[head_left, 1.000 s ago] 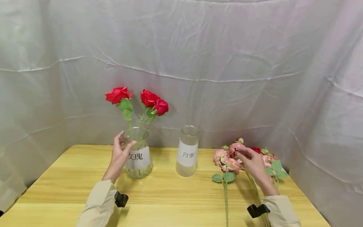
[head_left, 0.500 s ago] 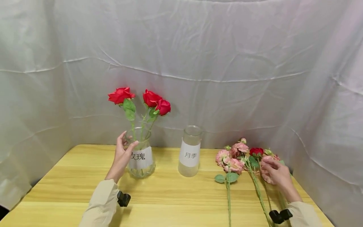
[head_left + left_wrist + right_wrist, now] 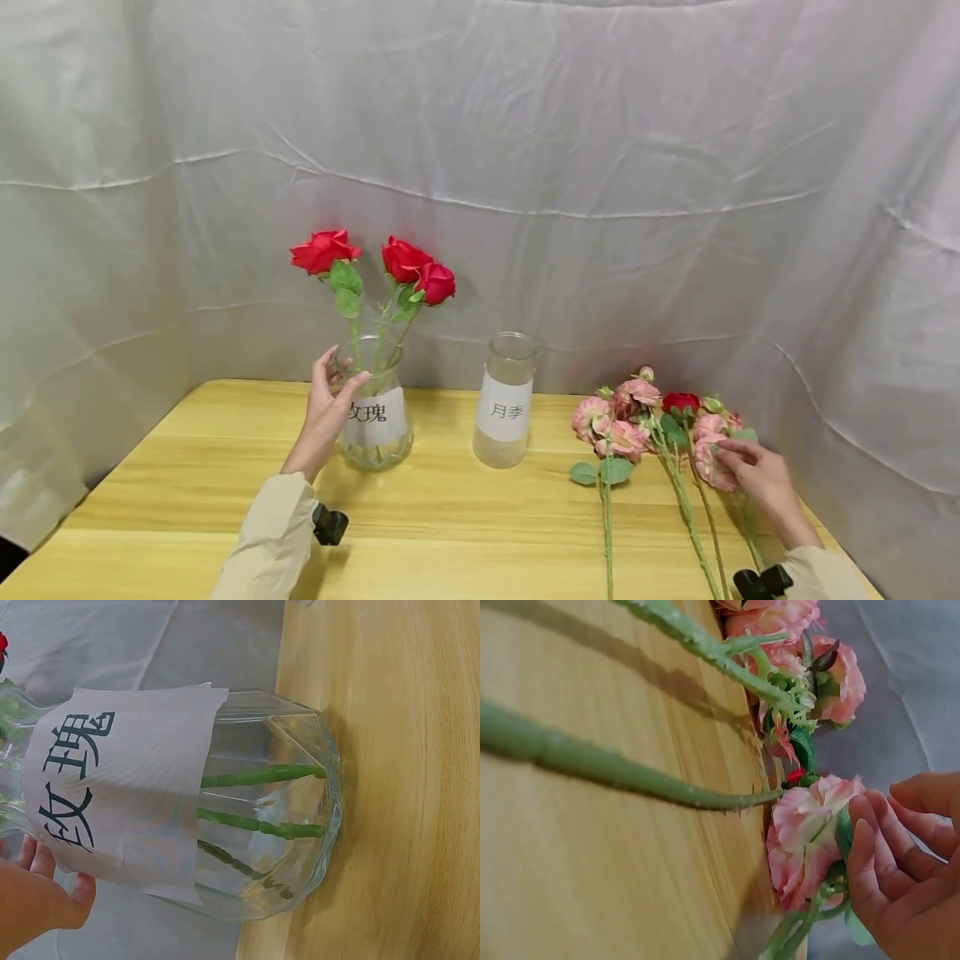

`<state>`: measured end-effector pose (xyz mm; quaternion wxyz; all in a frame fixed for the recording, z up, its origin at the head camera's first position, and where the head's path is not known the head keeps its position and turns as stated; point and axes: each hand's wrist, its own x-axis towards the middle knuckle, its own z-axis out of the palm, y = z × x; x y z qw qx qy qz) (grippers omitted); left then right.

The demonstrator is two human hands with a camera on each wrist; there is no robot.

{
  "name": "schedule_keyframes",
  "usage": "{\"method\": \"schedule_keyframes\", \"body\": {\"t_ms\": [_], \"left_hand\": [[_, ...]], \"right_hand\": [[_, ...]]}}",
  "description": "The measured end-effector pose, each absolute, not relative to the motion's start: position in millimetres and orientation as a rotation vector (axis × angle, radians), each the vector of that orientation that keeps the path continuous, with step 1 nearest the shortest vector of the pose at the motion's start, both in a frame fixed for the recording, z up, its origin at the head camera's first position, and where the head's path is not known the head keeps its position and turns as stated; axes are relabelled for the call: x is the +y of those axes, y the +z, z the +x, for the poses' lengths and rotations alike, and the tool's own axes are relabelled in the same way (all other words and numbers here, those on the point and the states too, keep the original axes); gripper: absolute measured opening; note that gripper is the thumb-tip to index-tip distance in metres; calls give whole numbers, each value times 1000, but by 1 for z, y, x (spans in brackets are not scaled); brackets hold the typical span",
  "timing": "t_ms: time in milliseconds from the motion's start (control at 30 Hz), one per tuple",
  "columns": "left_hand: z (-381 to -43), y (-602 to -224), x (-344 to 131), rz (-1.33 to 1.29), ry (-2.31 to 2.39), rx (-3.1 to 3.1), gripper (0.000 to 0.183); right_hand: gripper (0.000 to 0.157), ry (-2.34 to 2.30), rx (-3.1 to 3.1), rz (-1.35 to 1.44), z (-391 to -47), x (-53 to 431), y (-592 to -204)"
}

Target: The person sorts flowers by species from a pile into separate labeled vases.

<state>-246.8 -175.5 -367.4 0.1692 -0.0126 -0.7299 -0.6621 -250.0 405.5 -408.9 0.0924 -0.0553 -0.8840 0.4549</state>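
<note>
My left hand (image 3: 324, 417) grips the neck of a wide glass vase (image 3: 375, 454), thumb in front and fingers behind. The vase has a white paper label (image 3: 135, 787) and holds three red roses (image 3: 325, 252), whose green stems (image 3: 262, 776) reach down to its base. At the right, my right hand (image 3: 761, 477) reaches to a pink flower (image 3: 712, 467) lying on the table. Its fingertips (image 3: 862, 829) are at the petals and a green leaf, with the thumb held apart. A red rose (image 3: 681, 403) lies just left of that flower.
A narrow glass vase (image 3: 501, 452) with a white label stands mid-table, without flowers. More pink flowers (image 3: 628, 437) lie right of it, their long stems (image 3: 608, 533) toward the front edge. Grey cloth (image 3: 562, 167) hangs behind the wooden table (image 3: 450, 517).
My right hand has moved right, from above the middle pink flowers to the rightmost one, uncovering the lying red rose. My left hand has stayed on the vase; the head view has shifted slightly.
</note>
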Motion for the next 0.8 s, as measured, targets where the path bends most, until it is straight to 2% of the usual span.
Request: {"method": "schedule_keyframes", "body": {"t_ms": [600,800], "left_hand": [[-245,-367,-176,-41,-1883,-2095,76],[-245,-367,-176,-42,-1889,-2097,77]], "right_hand": [[44,1288,-2809,-93,-247,410,-415],[33,1209,-2854,-55,-248,411,-416]]}}
